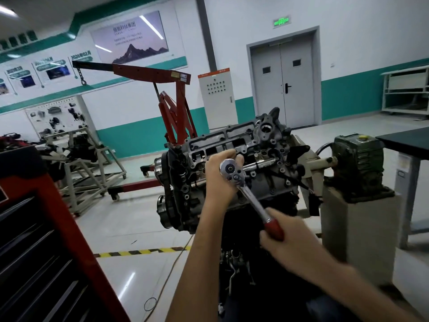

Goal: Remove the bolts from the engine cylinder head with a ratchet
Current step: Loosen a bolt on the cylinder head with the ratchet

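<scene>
Head camera view of a workshop, looking forward and down at two bare arms reaching in from the bottom edge. Just right of centre, an engine sits tilted on a stand, with its cylinder head (222, 140) facing the viewer, grey metal with rows of openings and bolt holes. In front of it at the middle of the frame is a chrome ratchet (251, 199), its round head uppermost and its shaft slanting down toward 5 o'clock to a red grip. The left hand (220, 180) is wrapped behind the ratchet's round head, fingers curled over its top. The right hand (290, 238), slightly blurred, is clenched around the red grip at 5 o'clock from that head. A chrome extension bar (260, 164) runs from the ratchet's head toward 2 o'clock and ends against the cylinder head; the bolt it meets is too small to make out. At 3 o'clock a green gearbox (357, 159) sits on a grey pedestal beside the engine. At 10 o'clock stands a red engine hoist (171, 98) with a chain hanging from its arm. A red tool cabinet (46, 240) with dark drawers fills the 8 o'clock corner. Yellow-and-black floor tape (139, 252) lies at 7 o'clock. A grey double door (282, 82) is at 1 o'clock.
</scene>
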Demonstrator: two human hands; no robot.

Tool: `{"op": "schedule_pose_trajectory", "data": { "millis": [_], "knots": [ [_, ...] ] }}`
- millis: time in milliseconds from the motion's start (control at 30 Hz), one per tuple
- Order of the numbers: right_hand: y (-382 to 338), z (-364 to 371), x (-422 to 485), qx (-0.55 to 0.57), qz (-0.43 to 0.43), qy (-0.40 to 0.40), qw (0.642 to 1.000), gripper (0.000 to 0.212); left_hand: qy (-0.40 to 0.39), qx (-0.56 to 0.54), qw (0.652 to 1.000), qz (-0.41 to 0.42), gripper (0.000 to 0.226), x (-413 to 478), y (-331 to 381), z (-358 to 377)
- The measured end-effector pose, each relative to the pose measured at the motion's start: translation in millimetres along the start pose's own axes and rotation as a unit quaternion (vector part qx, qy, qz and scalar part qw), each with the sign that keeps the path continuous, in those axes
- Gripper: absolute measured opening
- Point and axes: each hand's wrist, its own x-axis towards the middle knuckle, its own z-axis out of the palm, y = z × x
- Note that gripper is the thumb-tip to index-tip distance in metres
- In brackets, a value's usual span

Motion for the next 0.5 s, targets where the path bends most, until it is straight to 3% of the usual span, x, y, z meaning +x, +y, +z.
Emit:
{"op": "schedule_pose_trajectory", "data": {
  "millis": [100, 200, 333, 433, 500],
  "knots": [
    [-8.5, 50.8, -9.8, 0.124, 0.040, 0.040, 0.991, 0.023, 0.019, 0.013, 1.000, -0.010, 0.050, 4.3, 4.1, 6.2],
    [-11.9, 51.7, -7.0, 0.129, 0.037, 0.013, 0.991, 0.017, 0.010, 0.003, 1.000, -0.003, 0.045, 2.5, 3.4, 4.8],
    [1.0, -23.1, 16.4, -0.063, -0.047, -0.058, 0.995, 0.017, -0.041, 0.039, 0.998, 0.015, 0.035, 5.2, 3.5, -7.2],
    [-0.2, -83.5, 52.0, -0.258, -0.096, -0.097, 0.957, 0.013, -0.132, 0.057, 0.989, 0.020, 0.031, 12.0, 4.7, -15.4],
    [-3.0, -101.5, 67.2, -0.356, -0.131, -0.057, 0.924, 0.007, -0.145, 0.063, 0.987, 0.018, 0.029, 14.5, 2.8, -14.5]
  ]
}}
